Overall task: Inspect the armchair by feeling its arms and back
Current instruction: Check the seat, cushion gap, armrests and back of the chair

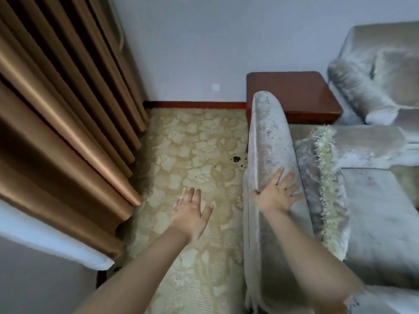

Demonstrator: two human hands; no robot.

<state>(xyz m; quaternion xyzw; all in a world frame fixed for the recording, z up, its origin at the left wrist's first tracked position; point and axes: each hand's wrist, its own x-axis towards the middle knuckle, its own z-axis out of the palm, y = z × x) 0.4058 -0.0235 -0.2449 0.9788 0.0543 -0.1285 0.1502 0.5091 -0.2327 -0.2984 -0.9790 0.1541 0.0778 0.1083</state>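
Note:
The armchair (371, 211) is covered in pale grey velvet and fills the right side of the view. Its rounded back (269, 141) runs away from me. My right hand (277, 193) lies flat on top of that back, fingers spread, thumb hooked over its left edge. My left hand (192, 214) hovers over the carpet to the left of the chair, fingers apart, touching nothing. A fringed cushion (322, 177) leans against the inner side of the back. The seat lies to the right of the cushion.
Brown curtains (63, 123) hang on the left. A patterned beige carpet (192, 150) with a dark stain (236, 158) covers the floor. A reddish wooden side table (294, 94) stands behind the chair, and a second grey armchair (374, 75) sits at the far right.

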